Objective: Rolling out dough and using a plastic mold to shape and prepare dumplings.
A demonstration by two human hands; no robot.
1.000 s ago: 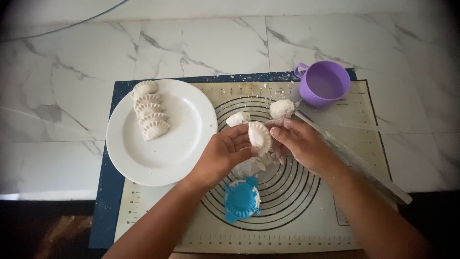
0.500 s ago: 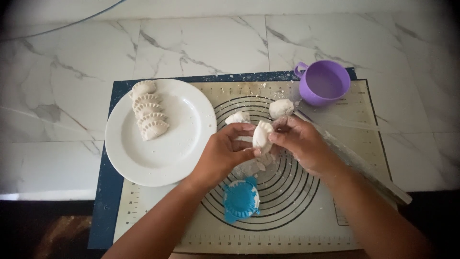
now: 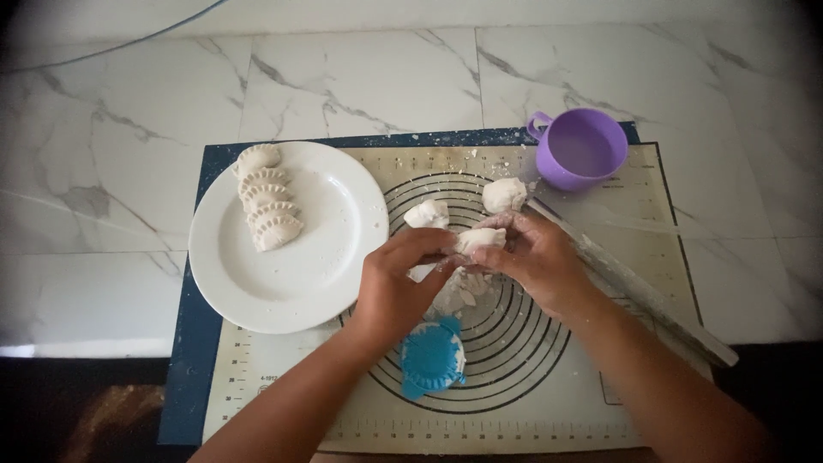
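Left hand [image 3: 396, 287] and right hand [image 3: 533, 261] together over the middle of the ringed pastry mat [image 3: 549, 386], fingers of both pinched on one pale folded dumpling [image 3: 478, 240] held just above the mat. Two dough lumps [image 3: 426, 213] just beyond the hands (one near the purple cup [image 3: 583, 150]). Blue dumpling press [image 3: 433, 358] below the left wrist, dough scraps [image 3: 454, 293] beside it. White plate [image 3: 326, 257] to the left, five crimped dumplings [image 3: 267, 208] in a row. Rolling pin [image 3: 639, 291] slanting at right.
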